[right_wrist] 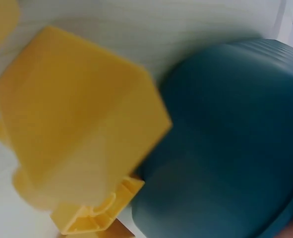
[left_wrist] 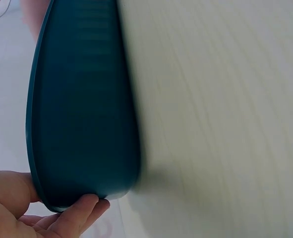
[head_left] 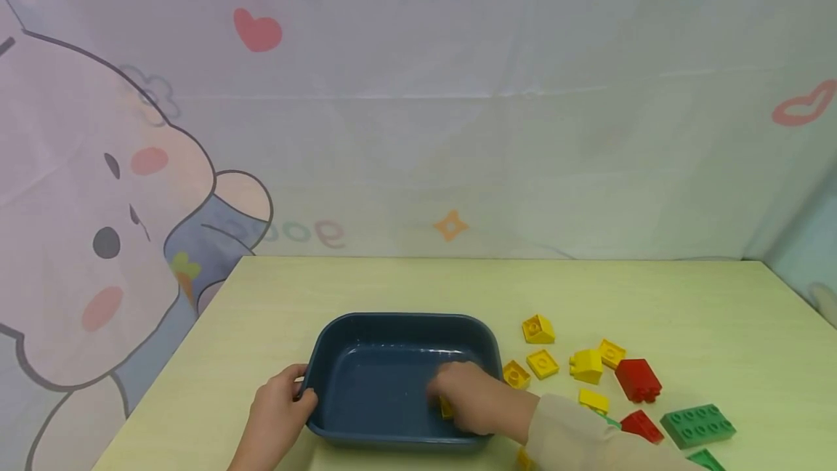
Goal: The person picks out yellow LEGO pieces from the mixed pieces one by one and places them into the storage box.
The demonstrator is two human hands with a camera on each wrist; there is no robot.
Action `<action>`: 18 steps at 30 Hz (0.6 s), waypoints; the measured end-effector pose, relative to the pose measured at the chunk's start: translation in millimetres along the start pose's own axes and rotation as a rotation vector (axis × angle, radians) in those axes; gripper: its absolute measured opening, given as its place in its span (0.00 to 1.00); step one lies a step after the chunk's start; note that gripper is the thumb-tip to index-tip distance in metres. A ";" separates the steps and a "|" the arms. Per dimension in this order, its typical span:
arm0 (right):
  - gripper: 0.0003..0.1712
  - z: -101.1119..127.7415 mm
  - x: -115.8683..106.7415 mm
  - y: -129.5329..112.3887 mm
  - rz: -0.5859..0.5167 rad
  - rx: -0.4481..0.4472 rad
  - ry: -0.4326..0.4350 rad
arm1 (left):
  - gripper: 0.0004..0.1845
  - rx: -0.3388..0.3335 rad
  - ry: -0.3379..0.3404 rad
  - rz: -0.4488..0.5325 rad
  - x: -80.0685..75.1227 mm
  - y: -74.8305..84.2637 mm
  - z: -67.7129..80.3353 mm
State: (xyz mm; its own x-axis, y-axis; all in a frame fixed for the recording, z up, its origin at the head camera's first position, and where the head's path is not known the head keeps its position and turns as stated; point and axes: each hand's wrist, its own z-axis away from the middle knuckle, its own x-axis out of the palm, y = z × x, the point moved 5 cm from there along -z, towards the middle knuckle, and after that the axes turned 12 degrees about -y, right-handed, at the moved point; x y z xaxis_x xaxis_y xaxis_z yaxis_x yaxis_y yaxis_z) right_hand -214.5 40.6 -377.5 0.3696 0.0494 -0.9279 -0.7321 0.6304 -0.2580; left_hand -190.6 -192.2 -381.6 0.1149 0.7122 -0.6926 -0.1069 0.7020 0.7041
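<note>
The right hand (head_left: pixel 480 400), down inside the blue tray (head_left: pixel 373 384), seems to pinch a yellow brick (head_left: pixel 447 408) under its fingers; letting go low over the floor should prevent bouncing. The left hand (head_left: pixel 277 409) grips the tray's left end, ideally steadily; loose bricks (head_left: pixel 588 366) lie rightward on the bench (head_left: pixel 680 311).

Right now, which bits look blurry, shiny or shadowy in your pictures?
Head view: the right hand's fingertips are smeared, and light glints inside the blue tray; left wrist view: a soft shadow lies on the table beside the tray; right wrist view: the biggest yellow block looks blurry.
</note>
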 end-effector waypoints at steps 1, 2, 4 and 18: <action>0.15 0.5 -0.8 -0.3 -0.002 -0.001 -0.001 | 0.20 -0.001 -0.001 0.003 0.2 0.0 0.1; 0.15 1.1 -1.8 -0.6 -0.003 -0.003 0.001 | 0.20 -0.001 -0.002 0.004 0.4 0.1 0.2; 0.15 1.8 -4.2 0.2 -0.011 -0.008 0.009 | 0.20 0.003 -0.003 0.004 0.9 0.2 0.3; 0.14 37.2 -70.1 9.9 -0.086 0.004 0.237 | 0.20 0.025 0.001 0.008 -0.8 1.0 1.0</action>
State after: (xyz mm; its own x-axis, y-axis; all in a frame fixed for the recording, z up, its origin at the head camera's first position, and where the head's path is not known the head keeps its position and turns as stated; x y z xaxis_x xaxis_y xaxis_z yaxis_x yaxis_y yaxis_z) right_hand -226.3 72.2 -304.9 0.2857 -0.1874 -0.9398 -0.7011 0.6277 -0.3383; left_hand -189.8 -192.1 -380.2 0.1134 0.7175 -0.6872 -0.0836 0.6961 0.7130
